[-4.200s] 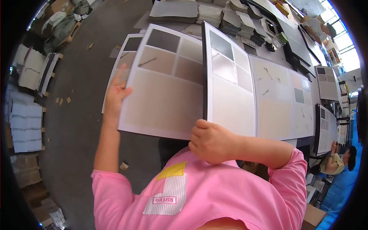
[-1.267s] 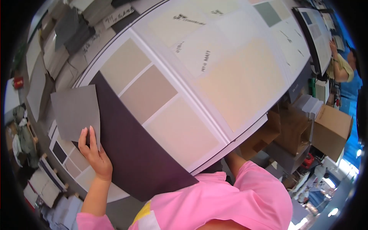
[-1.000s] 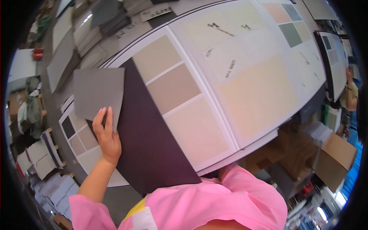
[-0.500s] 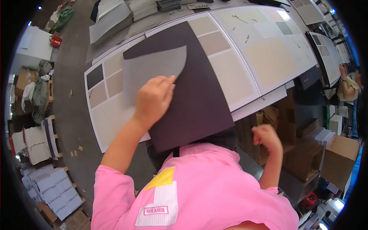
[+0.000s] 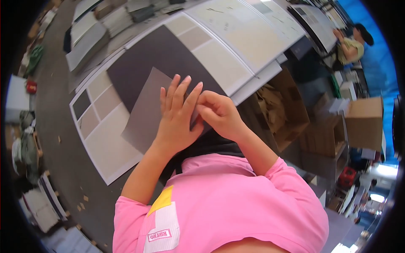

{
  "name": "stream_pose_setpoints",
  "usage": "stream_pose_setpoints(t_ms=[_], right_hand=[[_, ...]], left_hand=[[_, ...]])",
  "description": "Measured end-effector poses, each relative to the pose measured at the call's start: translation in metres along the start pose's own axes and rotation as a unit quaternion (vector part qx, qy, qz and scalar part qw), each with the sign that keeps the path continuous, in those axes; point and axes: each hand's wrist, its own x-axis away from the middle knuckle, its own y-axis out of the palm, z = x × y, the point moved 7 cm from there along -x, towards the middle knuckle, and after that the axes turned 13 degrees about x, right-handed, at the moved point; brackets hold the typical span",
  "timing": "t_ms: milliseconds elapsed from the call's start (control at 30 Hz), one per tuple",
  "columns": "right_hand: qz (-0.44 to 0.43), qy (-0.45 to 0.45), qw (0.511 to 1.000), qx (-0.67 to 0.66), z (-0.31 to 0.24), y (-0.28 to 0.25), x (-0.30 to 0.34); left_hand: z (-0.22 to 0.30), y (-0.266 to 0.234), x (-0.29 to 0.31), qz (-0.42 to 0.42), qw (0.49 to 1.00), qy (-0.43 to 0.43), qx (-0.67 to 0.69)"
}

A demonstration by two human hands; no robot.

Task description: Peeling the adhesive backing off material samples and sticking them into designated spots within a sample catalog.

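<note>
My left hand [image 5: 175,114] lies with fingers spread over a grey sheet [image 5: 143,111]. That sheet sits at an angle on top of a larger dark sheet [image 5: 139,55]. Close beside it, my right hand [image 5: 221,116] is closed in a pinch near the grey sheet's edge under my left fingers. What the pinch holds, if anything, is hidden. Beneath the dark sheet lies a wide board with beige, grey and dark sample panels [image 5: 114,145], folded out across the table.
Stacks of sheets [image 5: 88,36] stand at the far left of the table. An open cardboard box with crumpled brown paper [image 5: 291,114] is to my right, with another carton [image 5: 365,124] beyond. A co-worker [image 5: 351,48] stands at another board [image 5: 314,25] at far right.
The grey sheet has turned and come nearer on the dark sheet. My left hand has spread from a grip on its edge. My right hand has risen from my side to meet it.
</note>
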Motion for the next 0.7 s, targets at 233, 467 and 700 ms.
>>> stream_pose_setpoints(t_ms=[233, 467, 700], right_hand=[[0.454, -0.011, 0.851, 0.265, 0.102, -0.175, 0.050], [-0.081, 0.299, 0.757, 0.576, 0.560, -0.238, 0.117], [-0.209, 0.249, 0.715, 0.619, 0.560, -0.144, 0.122]], left_hand=[[-0.040, 0.048, 0.007, -0.010, 0.998, -0.055, 0.032], [-0.033, 0.057, -0.002, -0.011, 0.996, -0.089, 0.029], [-0.019, 0.045, -0.007, -0.007, 0.990, -0.105, 0.095]])
